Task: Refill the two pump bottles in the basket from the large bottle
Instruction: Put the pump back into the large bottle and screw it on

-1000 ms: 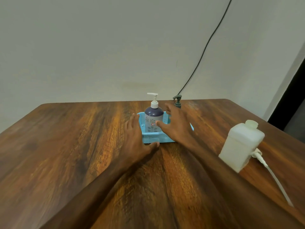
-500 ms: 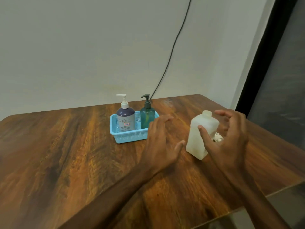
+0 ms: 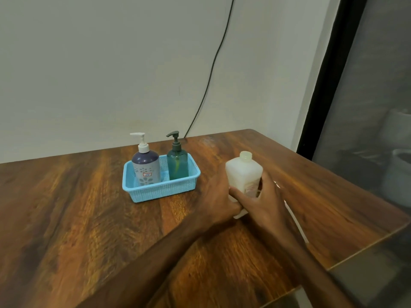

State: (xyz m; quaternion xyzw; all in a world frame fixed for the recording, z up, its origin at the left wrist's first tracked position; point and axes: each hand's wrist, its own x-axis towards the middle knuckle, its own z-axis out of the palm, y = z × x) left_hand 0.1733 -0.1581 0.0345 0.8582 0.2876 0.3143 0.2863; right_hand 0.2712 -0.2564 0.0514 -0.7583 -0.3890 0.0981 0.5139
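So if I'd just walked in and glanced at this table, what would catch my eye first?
Probably both hands closed around the large white bottle at the table's right side: the left hand and the right hand grip its lower part, and its neck is uncapped. Next, the light blue basket near the wall, holding a purple pump bottle and a green pump bottle, both upright with pumps on.
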